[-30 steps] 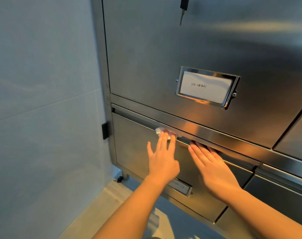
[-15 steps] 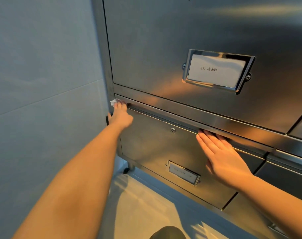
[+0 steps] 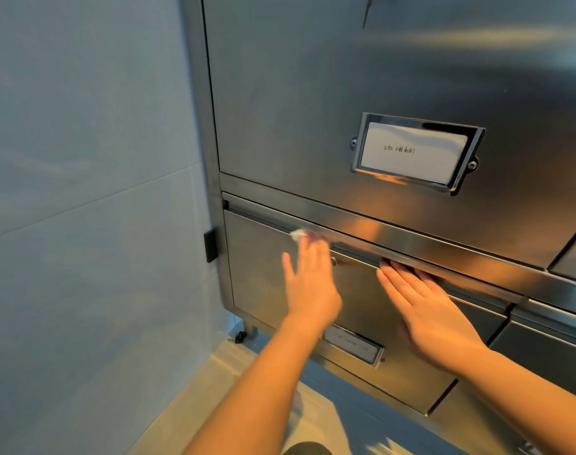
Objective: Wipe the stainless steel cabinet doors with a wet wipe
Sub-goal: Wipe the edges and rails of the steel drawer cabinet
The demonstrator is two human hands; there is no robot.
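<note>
Steel cabinet (image 3: 313,93) fronts are filling most of the view, standing against a pale tiled wall (image 3: 83,159) at the left, with light flooring (image 3: 194,402) showing below.

Left hand (image 3: 308,284) is lying flat against the lower door (image 3: 263,274), fingers straight and blurred, pressing a white wipe (image 3: 299,233) under the fingertips. The wipe is sitting at the door's top edge, just beneath the recessed rail (image 3: 411,239) that is running across above it, left of the door's middle. Flat fingers are judged to be spreading pressure along the narrow lip, where grime would be collecting.

Right hand (image 3: 431,313) is also lying open, palm on the same door, fingertips reaching up to the top edge near the door's right side. It is holding nothing. This is judged to be bracing the door shut so the wiping pressure is not rocking it.

A small lock (image 3: 333,260) is showing just beside the left hand. A label holder (image 3: 355,346) is sitting near the lower door's bottom edge, partly hidden by the left wrist. The upper door (image 3: 313,93) is carrying a larger label holder (image 3: 414,152) with a handwritten card; its text is too small to read. A key (image 3: 367,9) is hanging at that door's top edge.

Step in hand is judged to be edge wiping on the lower door; how much of the doors is already wiped cannot be told.
</note>
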